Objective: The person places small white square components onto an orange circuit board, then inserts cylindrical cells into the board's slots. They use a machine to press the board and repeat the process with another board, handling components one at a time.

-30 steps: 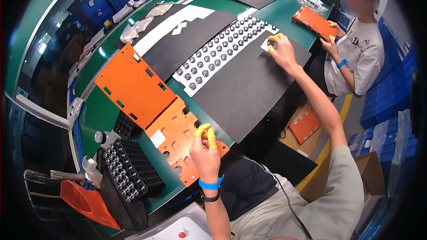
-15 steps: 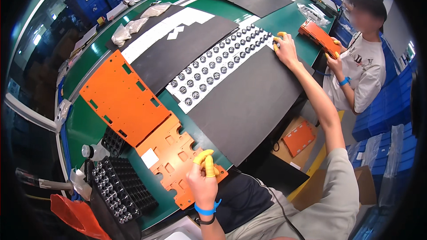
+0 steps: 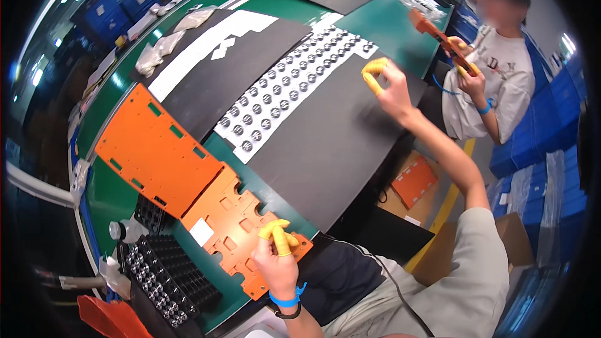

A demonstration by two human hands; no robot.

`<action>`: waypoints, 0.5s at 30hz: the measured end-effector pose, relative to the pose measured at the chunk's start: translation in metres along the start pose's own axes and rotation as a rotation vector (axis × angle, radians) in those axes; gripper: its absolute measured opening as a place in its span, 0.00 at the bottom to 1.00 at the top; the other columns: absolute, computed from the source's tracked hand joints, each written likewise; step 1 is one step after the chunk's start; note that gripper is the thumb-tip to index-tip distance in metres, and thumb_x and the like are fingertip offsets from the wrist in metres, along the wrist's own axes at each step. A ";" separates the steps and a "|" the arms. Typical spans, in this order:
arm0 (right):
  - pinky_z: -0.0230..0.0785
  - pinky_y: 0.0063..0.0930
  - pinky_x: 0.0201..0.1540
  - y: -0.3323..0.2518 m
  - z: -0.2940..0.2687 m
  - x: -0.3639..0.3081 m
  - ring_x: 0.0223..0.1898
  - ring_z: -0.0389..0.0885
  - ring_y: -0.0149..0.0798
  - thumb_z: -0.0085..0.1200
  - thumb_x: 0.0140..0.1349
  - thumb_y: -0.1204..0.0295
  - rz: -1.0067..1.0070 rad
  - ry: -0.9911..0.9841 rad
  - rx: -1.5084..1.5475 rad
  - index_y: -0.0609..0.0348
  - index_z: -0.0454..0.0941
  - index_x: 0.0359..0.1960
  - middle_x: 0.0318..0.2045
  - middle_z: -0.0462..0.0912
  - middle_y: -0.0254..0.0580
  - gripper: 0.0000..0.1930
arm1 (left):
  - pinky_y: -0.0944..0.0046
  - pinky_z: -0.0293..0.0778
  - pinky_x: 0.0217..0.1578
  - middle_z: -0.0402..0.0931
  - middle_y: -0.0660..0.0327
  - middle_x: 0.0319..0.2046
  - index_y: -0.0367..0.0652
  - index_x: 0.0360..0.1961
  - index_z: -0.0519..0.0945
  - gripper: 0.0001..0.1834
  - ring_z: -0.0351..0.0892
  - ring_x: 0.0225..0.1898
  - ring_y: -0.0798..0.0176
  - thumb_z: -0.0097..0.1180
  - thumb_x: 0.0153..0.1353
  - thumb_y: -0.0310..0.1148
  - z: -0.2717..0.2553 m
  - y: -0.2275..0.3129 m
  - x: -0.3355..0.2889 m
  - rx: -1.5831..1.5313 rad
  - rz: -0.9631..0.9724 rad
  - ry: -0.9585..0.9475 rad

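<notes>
My left hand (image 3: pixel 278 260), with yellow finger covers, pinches the near edge of a small orange cut-out plate (image 3: pixel 228 222) at the table's front. My right hand (image 3: pixel 389 84), arm stretched out, also wears yellow covers and grips the far right edge of a large black sheet (image 3: pixel 325 144). Just left of that hand lies a white strip (image 3: pixel 285 91) carrying several rows of round dark parts. A bigger orange plate (image 3: pixel 150 147) lies flat beside the small one, to its left.
A black tray (image 3: pixel 163 275) of small parts sits at the front left. A second black and white sheet (image 3: pixel 219 56) lies further back on the green table (image 3: pixel 382 22). A co-worker (image 3: pixel 501 81) at right holds an orange plate (image 3: pixel 438 31). Blue crates (image 3: pixel 538 131) stand behind.
My right hand has shifted from the end of the white strip onto the black sheet's edge. My left hand has stayed on the small orange plate. My head has leaned closer.
</notes>
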State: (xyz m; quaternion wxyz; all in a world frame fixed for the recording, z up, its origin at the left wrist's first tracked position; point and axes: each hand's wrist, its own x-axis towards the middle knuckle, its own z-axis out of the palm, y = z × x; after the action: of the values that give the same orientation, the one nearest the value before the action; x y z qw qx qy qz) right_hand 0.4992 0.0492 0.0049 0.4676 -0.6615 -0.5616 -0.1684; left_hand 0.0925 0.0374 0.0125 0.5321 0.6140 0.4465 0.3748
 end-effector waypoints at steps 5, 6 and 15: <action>0.73 0.29 0.48 -0.011 -0.077 -0.086 0.48 0.81 0.40 0.44 0.73 0.55 0.616 0.073 1.022 0.65 0.71 0.58 0.52 0.80 0.50 0.25 | 0.74 0.67 0.25 0.71 0.65 0.19 0.35 0.39 0.77 0.08 0.69 0.21 0.75 0.48 0.74 0.27 0.001 -0.008 0.001 -0.009 0.077 0.018; 0.73 0.30 0.51 -0.011 -0.090 -0.095 0.51 0.80 0.42 0.40 0.74 0.50 0.690 0.183 1.146 0.66 0.66 0.64 0.57 0.76 0.53 0.31 | 0.74 0.67 0.25 0.71 0.65 0.19 0.35 0.39 0.77 0.08 0.69 0.21 0.75 0.48 0.74 0.27 0.001 -0.009 0.000 -0.011 0.082 0.014; 0.54 0.42 0.72 -0.040 -0.207 -0.120 0.67 0.64 0.45 0.59 0.62 0.44 0.799 0.802 1.652 0.57 0.57 0.69 0.63 0.68 0.41 0.42 | 0.74 0.63 0.22 0.74 0.65 0.20 0.35 0.39 0.79 0.09 0.69 0.20 0.76 0.50 0.73 0.28 0.010 -0.004 -0.003 -0.053 0.104 -0.035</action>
State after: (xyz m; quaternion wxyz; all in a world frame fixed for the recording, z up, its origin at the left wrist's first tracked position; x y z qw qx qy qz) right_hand 0.4885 -0.1914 0.0371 0.9577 -0.1638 -0.0398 0.2333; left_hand 0.1004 0.0315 0.0074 0.5356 0.6286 0.3946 0.4029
